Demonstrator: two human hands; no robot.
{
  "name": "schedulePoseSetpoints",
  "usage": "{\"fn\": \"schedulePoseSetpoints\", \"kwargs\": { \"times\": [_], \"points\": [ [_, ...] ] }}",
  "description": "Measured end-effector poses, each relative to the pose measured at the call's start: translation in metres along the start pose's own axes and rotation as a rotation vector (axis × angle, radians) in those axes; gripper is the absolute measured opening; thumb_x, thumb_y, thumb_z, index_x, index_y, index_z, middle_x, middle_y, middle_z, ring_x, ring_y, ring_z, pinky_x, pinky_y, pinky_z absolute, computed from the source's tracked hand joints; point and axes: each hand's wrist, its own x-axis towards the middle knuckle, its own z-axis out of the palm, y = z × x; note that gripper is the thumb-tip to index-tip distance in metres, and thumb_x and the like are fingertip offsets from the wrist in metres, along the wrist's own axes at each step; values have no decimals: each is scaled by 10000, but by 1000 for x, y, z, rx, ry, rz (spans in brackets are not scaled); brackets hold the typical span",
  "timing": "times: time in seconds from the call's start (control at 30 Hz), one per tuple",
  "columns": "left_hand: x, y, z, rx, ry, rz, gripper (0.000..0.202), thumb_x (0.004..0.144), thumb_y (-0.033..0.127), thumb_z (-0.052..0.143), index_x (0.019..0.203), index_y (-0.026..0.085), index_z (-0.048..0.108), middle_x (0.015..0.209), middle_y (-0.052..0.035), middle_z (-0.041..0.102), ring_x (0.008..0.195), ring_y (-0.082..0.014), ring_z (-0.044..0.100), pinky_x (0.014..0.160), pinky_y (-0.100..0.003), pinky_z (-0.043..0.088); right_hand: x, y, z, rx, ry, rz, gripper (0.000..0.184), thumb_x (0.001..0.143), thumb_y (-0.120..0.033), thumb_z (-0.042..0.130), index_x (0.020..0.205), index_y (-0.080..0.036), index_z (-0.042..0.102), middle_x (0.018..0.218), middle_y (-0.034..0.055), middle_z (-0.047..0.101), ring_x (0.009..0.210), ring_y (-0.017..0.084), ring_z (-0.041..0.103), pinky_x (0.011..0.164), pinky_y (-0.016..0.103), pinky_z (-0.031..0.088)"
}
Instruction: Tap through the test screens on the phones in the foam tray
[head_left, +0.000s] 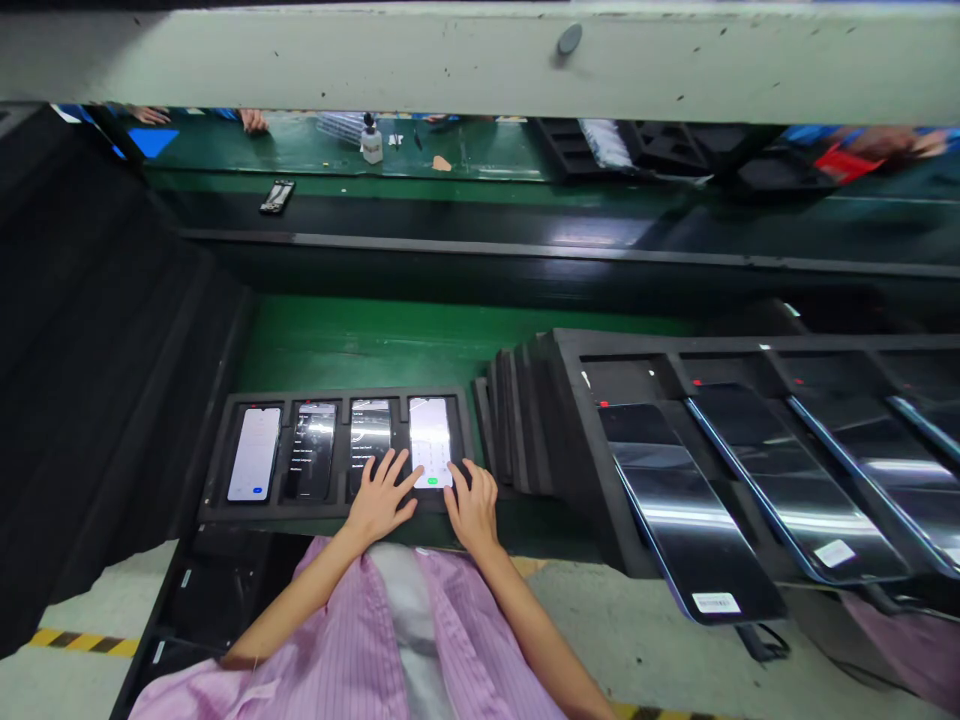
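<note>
The left hand (381, 500) has fingers spread wide at the third phone (371, 430), one fingertip reaching the fourth phone (430, 435); the right hand (475, 505), fingers slightly apart, is at its right edge, exact pressing I cannot tell. One black tray (277, 511) holds four phones in four compartments.
</note>
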Motion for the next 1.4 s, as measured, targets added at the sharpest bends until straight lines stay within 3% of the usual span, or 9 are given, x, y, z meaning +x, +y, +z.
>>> {"fn": "schedulePoseSetpoints", "kwargs": {
  "times": [0.47, 1.2, 1.4],
  "points": [
    [-1, 2, 1, 12, -9, -20, 447, 861, 380, 441, 1300, 296, 459, 1371, -89, 444, 1252, -269, 376, 1014, -446, 256, 43, -10, 1, -91, -58, 117, 398, 902, -327, 322, 1183, -194, 571, 1240, 172, 452, 1134, 285, 379, 938, 478, 314],
    [-2, 6, 5, 23, 20, 7, 437, 876, 394, 412, 1294, 278, 461, 1344, -87, 469, 1237, -254, 380, 1011, -426, 245, 34, -3, 2, 8, 18, 126, 382, 901, -309, 341, 1217, -191, 520, 1238, 151, 412, 1161, 267, 348, 938, 453, 336],
    [-2, 7, 7, 15, 53, -18, 436, 868, 445, 415, 1261, 276, 499, 1329, -93, 487, 1224, -259, 401, 999, -430, 260, 19, 3, -5, 108, 64, 60, 317, 902, -264, 338, 1077, -197, 594, 1126, 113, 475, 1062, 228, 410, 896, 413, 370]
  ]
}}
